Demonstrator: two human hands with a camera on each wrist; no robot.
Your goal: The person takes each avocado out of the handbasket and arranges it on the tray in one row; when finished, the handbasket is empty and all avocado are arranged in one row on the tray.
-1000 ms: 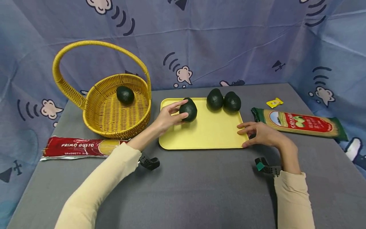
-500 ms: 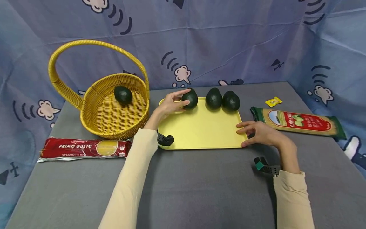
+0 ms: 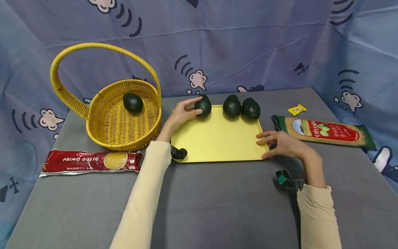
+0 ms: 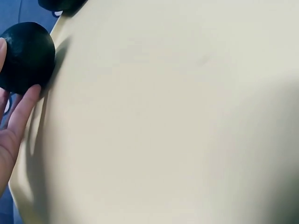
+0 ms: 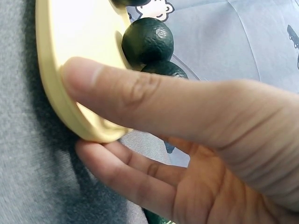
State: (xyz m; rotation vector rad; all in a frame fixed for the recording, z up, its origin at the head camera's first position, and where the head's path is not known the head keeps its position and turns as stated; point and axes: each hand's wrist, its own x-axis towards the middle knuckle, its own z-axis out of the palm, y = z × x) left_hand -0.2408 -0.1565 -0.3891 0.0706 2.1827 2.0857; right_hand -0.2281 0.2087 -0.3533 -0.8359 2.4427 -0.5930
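My left hand (image 3: 182, 112) grips a dark green avocado (image 3: 203, 106) between thumb and fingers at the far left part of the yellow tray (image 3: 217, 141). In the left wrist view that avocado (image 4: 29, 56) is near the tray's edge; whether its underside touches the tray is hard to tell. Two more avocados, one on the left (image 3: 231, 106) and one on the right (image 3: 250, 109), sit side by side along the tray's far edge. At the near right corner, my right hand (image 3: 284, 144) pinches the tray's rim (image 5: 100, 133), thumb on top and fingers against the outside.
A yellow wicker basket (image 3: 93, 119) with a tall handle stands at the left, one avocado (image 3: 133, 103) inside. In front of it lies a red spaghetti packet (image 3: 90, 162). Right of the tray are a green-ended pasta packet (image 3: 323, 131) and a small yellow wrapped sweet (image 3: 296, 109).
My left hand has carried its avocado from the tray's left middle toward the far edge, then slightly left. My right hand stays at the tray's corner.
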